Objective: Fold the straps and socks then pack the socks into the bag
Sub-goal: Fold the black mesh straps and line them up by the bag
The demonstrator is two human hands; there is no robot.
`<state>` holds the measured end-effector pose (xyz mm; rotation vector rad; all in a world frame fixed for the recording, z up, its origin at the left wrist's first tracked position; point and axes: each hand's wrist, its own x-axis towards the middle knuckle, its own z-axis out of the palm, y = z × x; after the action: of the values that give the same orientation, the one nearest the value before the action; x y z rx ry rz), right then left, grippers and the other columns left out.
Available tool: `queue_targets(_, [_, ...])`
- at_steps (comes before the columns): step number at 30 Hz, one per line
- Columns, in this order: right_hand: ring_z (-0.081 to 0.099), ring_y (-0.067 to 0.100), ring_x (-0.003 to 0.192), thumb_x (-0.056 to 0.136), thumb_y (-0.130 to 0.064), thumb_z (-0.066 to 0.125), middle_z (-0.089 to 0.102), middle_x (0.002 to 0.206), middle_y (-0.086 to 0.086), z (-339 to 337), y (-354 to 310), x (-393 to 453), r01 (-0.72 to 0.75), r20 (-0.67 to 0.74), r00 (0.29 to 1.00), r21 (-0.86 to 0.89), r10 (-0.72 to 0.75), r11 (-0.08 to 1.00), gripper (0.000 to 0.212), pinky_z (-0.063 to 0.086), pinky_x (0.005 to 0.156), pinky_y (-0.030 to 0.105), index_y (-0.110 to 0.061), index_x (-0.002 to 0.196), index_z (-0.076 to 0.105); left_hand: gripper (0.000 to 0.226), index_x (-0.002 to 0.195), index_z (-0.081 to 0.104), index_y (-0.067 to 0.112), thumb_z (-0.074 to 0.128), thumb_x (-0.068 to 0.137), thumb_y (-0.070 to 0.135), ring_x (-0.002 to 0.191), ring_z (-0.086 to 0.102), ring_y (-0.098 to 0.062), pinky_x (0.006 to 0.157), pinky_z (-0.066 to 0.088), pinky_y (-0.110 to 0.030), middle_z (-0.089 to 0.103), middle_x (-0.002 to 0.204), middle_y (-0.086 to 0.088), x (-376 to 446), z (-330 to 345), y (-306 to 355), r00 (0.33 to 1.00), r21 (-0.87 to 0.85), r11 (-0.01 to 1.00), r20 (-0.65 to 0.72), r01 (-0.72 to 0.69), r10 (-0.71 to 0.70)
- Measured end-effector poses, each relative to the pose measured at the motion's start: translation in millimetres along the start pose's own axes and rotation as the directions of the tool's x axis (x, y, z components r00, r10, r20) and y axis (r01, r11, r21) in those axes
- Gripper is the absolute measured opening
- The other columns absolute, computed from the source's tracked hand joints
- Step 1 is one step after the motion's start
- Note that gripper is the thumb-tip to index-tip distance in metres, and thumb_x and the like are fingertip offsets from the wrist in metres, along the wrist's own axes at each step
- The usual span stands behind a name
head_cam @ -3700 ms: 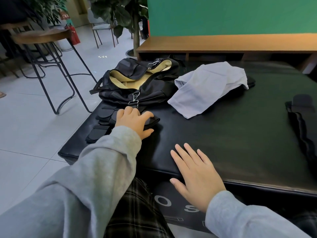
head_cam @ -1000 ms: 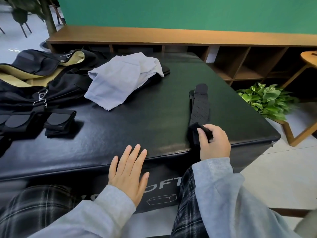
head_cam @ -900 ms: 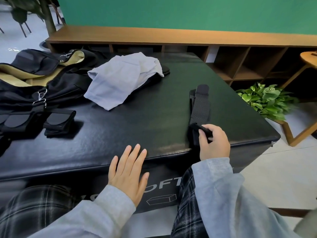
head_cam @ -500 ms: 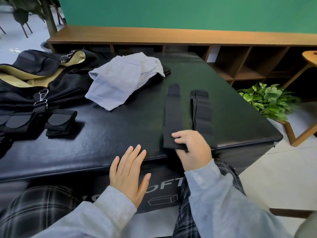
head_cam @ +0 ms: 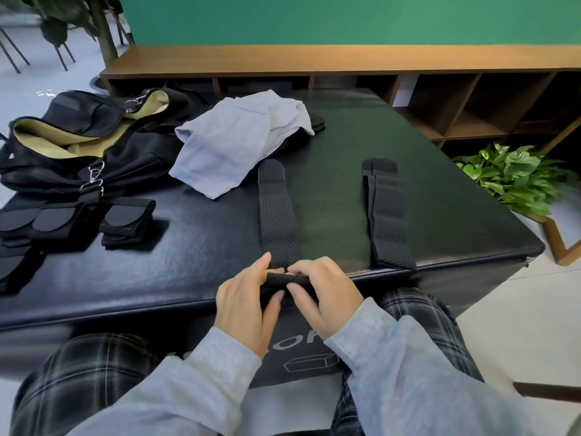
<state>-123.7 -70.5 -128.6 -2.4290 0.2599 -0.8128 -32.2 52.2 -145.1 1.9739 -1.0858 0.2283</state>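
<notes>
- The black strap (head_cam: pixel 276 212) lies flat on the black padded block (head_cam: pixel 201 247). It runs from the middle of the block to the near edge.
- Both hands are at the near end of this strap. The left hand (head_cam: pixel 243 306) pinches the turned-up end between thumb and fingers. The right hand (head_cam: pixel 323 297) pinches the same end from the other side, with its fingers curled over it.
- A second pile of straps (head_cam: pixel 388 215) lies to the right of the held strap, well apart from it and parallel to it, reaching the near edge of the block.
- Folded straps (head_cam: pixel 127 220) sit to the left of the held strap, near the left side of the block.
- The bag (head_cam: pixel 81 143) stands behind these folded straps, open, with a beige lining inside.
- A light grey cloth (head_cam: pixel 232 146) lies crumpled behind the held strap, just beside the far end of it, to the right of the bag. I cannot tell if it is the socks.
- A green plant (head_cam: pixel 515 174) stands on the floor to the right of the block.
</notes>
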Motion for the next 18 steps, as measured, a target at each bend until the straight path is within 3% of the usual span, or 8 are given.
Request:
queue_targets(4, [0.050, 0.008, 0.093, 0.083, -0.039, 0.047, 0.061, 0.098, -0.001, 4.3, 3.0, -0.1, -0.081, -0.077, 0.994, -0.013, 0.080, 0.997, 0.039, 0.044, 0.083, 0.023, -0.028, 0.119, 0.039, 0.057, 0.130, 0.036, 0.022, 0.065, 0.080, 0.021, 0.084, 0.053, -0.008, 0.091, 0.031, -0.028, 0.066, 0.099, 0.001, 3.9, 0.0, -0.4, 0.995, -0.033, 0.995, -0.040, 0.090, -0.091])
queue_targets(8, [0.052, 0.009, 0.090, 0.077, -0.029, 0.062, 0.064, 0.090, -0.011, 5.4, 11.4, 5.7, -0.150, -0.195, 0.972, -0.090, 0.131, 0.985, 0.042, 0.040, 0.082, 0.026, -0.019, 0.116, 0.048, 0.055, 0.131, 0.040, 0.018, 0.066, 0.083, 0.020, 0.085, 0.050, -0.011, 0.087, 0.033, -0.033, 0.067, 0.100, 0.001, 4.8, -0.3, 1.6, 0.990, -0.016, 0.990, -0.027, 0.137, -0.137])
queue_targets(11, [0.048, 0.005, 0.088, 0.079, -0.029, 0.060, 0.063, 0.087, -0.012, 4.7, 13.4, 7.5, -0.097, -0.187, 0.980, -0.176, 0.063, 0.980, 0.034, 0.038, 0.077, 0.026, -0.026, 0.111, 0.050, 0.045, 0.124, 0.049, 0.017, 0.065, 0.082, 0.023, 0.092, 0.056, -0.012, 0.082, 0.036, -0.032, 0.063, 0.106, 0.001, 8.6, -0.3, 3.9, 0.995, 0.076, 0.993, -0.010, 0.095, -0.095])
queue_targets(15, [0.046, 0.011, 0.101, 0.079, -0.043, 0.050, 0.063, 0.104, -0.007, 7.4, 16.3, 3.7, -0.014, -0.120, 0.992, -0.322, -0.026, 0.947, 0.040, 0.039, 0.079, 0.028, -0.024, 0.113, 0.058, 0.037, 0.114, 0.052, 0.023, 0.048, 0.081, 0.038, 0.095, 0.049, -0.008, 0.078, 0.040, -0.032, 0.045, 0.127, -0.002, 10.2, -1.5, 0.3, 1.000, 0.114, 0.993, -0.007, 0.026, -0.026])
queue_targets(18, [0.043, 0.017, 0.111, 0.077, -0.043, 0.050, 0.059, 0.122, -0.001, 8.8, 14.7, 4.2, -0.023, -0.098, 0.995, -0.356, -0.013, 0.934, 0.044, 0.036, 0.083, 0.031, -0.019, 0.111, 0.064, 0.040, 0.109, 0.065, 0.016, 0.048, 0.081, 0.039, 0.096, 0.055, -0.013, 0.080, 0.050, -0.040, 0.056, 0.120, -0.002, 14.1, -6.3, -2.9, 0.998, 0.100, 0.995, 0.051, 0.019, -0.024])
